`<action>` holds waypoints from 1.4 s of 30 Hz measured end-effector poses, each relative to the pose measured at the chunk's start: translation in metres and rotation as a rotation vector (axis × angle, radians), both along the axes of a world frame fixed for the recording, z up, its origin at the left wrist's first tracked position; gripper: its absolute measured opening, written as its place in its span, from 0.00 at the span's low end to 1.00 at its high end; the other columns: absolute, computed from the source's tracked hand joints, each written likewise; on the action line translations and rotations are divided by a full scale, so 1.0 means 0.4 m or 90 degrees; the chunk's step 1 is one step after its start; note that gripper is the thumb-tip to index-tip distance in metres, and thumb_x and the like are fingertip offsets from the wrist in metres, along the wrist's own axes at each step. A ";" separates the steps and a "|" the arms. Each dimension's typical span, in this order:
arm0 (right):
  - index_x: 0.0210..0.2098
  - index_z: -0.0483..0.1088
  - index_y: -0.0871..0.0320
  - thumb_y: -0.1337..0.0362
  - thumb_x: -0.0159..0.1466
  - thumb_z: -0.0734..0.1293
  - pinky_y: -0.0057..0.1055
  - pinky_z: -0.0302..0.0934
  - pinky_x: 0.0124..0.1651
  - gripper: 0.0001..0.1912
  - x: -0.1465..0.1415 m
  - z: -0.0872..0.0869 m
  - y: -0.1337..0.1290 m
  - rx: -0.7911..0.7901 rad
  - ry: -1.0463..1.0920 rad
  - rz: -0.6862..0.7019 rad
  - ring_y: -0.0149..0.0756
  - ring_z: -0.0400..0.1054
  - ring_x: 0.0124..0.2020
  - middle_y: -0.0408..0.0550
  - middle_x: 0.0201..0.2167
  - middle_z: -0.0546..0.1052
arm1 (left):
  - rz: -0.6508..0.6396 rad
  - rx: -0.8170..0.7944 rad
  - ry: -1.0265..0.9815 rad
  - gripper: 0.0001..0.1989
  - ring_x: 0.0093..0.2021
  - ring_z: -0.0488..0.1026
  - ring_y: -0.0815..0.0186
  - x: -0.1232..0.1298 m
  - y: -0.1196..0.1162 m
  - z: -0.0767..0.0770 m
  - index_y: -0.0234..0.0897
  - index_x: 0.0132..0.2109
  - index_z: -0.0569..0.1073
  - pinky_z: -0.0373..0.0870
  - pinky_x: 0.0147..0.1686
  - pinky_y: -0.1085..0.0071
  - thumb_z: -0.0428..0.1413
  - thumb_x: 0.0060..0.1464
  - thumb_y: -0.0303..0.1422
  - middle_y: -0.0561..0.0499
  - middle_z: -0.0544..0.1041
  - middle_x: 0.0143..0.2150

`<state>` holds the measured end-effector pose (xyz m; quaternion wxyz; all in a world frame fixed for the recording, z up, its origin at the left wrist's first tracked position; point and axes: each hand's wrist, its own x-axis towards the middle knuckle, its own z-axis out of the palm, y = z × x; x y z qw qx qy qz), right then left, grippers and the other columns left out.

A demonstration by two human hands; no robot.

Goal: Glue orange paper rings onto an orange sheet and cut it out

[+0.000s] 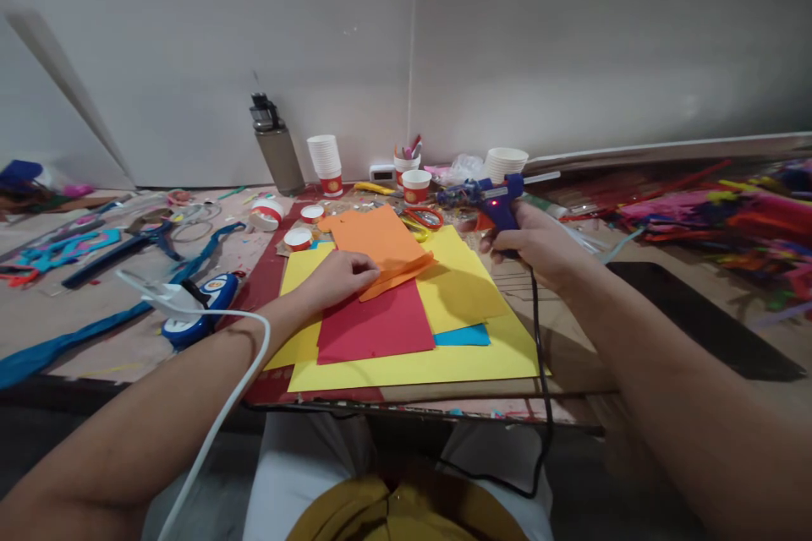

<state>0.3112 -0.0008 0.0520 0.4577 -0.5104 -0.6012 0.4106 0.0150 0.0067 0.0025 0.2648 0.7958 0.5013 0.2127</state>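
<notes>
My right hand [536, 241] is wrapped round the grip of a blue glue gun [502, 211] with a small red light on its side. A clear glue stick [542, 177] pokes out of its back, and its nozzle points left. My left hand [346, 275] lies at the near edge of an orange paper [377, 237], with thumb and fingers closed on it. That paper is folded up along its near right edge. Under it are a red sheet [381, 325], yellow sheets [412, 376] and a bit of blue paper [466, 336].
A black cord [539, 355] hangs from the glue gun over the table edge. Behind the papers stand paper cups [325, 156], a bottle [279, 156] and red-handled scissors [424, 218]. A blue power strip [200, 325] lies left, a dark phone-like slab [704, 317] and pipe cleaners [716, 211] right.
</notes>
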 end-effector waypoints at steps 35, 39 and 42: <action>0.43 0.69 0.57 0.55 0.66 0.60 0.31 0.56 0.32 0.13 -0.044 0.017 -0.084 0.016 -0.720 -0.003 0.45 0.72 0.37 0.55 0.40 0.78 | -0.009 0.057 0.002 0.11 0.34 0.75 0.67 0.003 -0.003 -0.018 0.36 0.36 0.79 0.67 0.35 0.73 0.53 0.55 0.36 0.51 0.82 0.35; 0.41 0.69 0.57 0.57 0.65 0.61 0.30 0.56 0.32 0.11 -0.069 0.008 -0.090 0.030 -0.684 0.014 0.43 0.72 0.38 0.54 0.40 0.78 | -0.009 0.062 0.009 0.11 0.32 0.74 0.67 0.003 -0.003 -0.018 0.36 0.36 0.79 0.66 0.34 0.73 0.53 0.55 0.35 0.52 0.81 0.34; 0.42 0.69 0.58 0.58 0.66 0.60 0.30 0.57 0.34 0.12 -0.083 0.002 -0.089 0.036 -0.672 0.035 0.43 0.72 0.39 0.55 0.41 0.78 | -0.009 0.066 0.008 0.11 0.31 0.74 0.68 0.003 -0.003 -0.017 0.36 0.35 0.78 0.66 0.34 0.73 0.53 0.55 0.35 0.52 0.81 0.33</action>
